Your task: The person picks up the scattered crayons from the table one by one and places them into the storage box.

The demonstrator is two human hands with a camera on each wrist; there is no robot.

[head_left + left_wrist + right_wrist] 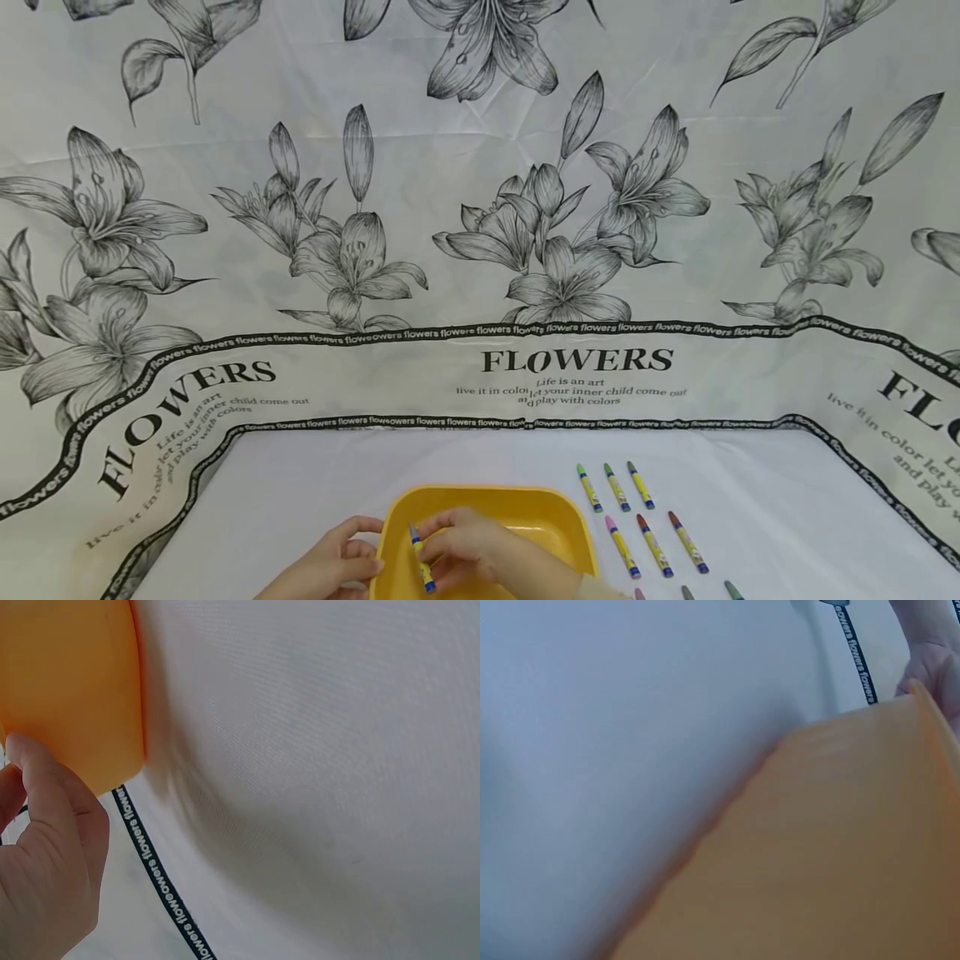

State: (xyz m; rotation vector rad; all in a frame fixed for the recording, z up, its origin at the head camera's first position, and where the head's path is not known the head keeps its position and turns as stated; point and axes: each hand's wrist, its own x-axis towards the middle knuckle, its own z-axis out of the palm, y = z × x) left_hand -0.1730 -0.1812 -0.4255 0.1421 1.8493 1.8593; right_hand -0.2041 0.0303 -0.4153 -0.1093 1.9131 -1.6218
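A yellow plastic tray [577,542] with raised walls stands at the near edge of the head view. My left hand [333,562] grips its left rim; the left wrist view has that hand [56,832] pinching the tray's edge [82,675]. Over the tray's left part, my right hand [472,546] holds a crayon [422,557] with a grey tip, yellow wrapper and blue end, tip pointing away. In the right wrist view the tray's wall [840,840] fills the lower right, with the left hand [934,671] at its corner. The right hand is out of that view.
Right of the tray, crayons lie in rows on the white cloth [300,483]: three green-tipped ones [617,487] at the back, then a pink one [622,547], a red one [655,546] and a brown one [687,542]. More crayon tips [732,590] show at the bottom edge. Flower-printed fabric [480,208] rises behind.
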